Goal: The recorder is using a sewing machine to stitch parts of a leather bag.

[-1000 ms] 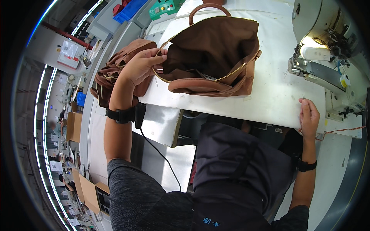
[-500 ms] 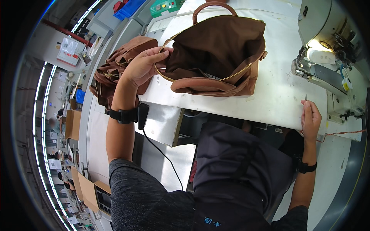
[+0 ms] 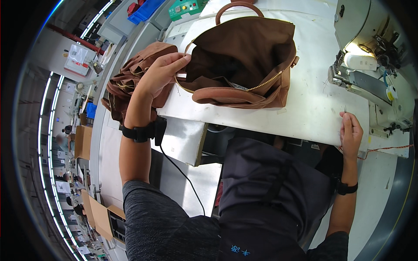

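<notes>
An open brown bag (image 3: 241,52) with a gold zipper and curved handles lies on the white worktable (image 3: 313,113). My left hand (image 3: 163,74) pinches the bag's left zipper edge between thumb and fingers. At the table's front right, my right hand (image 3: 350,132) has its fingers closed on a thin metal tool (image 3: 345,110), too small to name exactly. Left of the bag, behind my left forearm, is a heap of more brown bags (image 3: 130,69).
A sewing machine (image 3: 355,78) stands at the right. At the back are a blue bin (image 3: 146,8) and a green control box (image 3: 183,8). Cardboard boxes (image 3: 82,141) and other people (image 3: 76,204) are farther left. A cable (image 3: 183,174) hangs from my left wristband.
My left thumb sits slightly higher on the bag's zipper edge than a second ago. Otherwise the hands and bag show only small shifts.
</notes>
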Tool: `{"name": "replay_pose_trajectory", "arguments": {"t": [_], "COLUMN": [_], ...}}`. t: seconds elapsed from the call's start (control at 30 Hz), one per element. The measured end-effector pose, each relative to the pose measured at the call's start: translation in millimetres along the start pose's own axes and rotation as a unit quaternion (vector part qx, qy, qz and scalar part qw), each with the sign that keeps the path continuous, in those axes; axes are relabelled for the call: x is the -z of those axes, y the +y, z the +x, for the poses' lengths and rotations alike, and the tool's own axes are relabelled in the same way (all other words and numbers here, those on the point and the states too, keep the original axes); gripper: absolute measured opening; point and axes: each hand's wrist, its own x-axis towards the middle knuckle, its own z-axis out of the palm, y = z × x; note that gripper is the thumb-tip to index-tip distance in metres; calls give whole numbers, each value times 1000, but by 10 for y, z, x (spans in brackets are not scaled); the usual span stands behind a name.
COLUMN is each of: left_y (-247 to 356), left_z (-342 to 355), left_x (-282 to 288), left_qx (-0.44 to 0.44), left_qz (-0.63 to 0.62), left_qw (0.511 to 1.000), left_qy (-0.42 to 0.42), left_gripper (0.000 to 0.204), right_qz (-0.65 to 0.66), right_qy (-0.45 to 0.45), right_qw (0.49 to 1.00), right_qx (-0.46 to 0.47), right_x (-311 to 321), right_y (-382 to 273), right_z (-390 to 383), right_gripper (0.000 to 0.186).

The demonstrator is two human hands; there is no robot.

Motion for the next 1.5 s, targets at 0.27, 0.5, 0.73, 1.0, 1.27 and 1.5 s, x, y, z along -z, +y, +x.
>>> {"name": "replay_pose_trajectory", "arguments": {"t": [0.27, 0.5, 0.73, 1.0, 1.27, 1.5], "left_y": [61, 14, -86, -169, -209, -216], "left_z": [185, 519, 643, 741, 740, 711], "left_x": [17, 103, 108, 93, 92, 61], "left_qx": [-153, -133, -100, -106, -83, -86], "left_qz": [113, 7, -64, -112, -150, -140], "left_qw": [982, 991, 993, 988, 984, 985], "left_qy": [8, 12, -24, -18, -43, -44], "left_gripper": [58, 38, 33, 31, 28, 31], "right_qz": [6, -17, -6, -23, -9, -5], "right_qy": [3, 6, 5, 9, 9, 2], "right_qw": [1000, 999, 1000, 1000, 1000, 1000], "right_qx": [-3, 26, -2, 6, -2, 7], "right_x": [4, -16, -15, -28, -15, -25], "right_y": [4, 29, -28, -27, -21, -46], "right_z": [2, 25, 6, 12, 14, 6], "right_gripper": [28, 29, 28, 29, 30, 29]}}
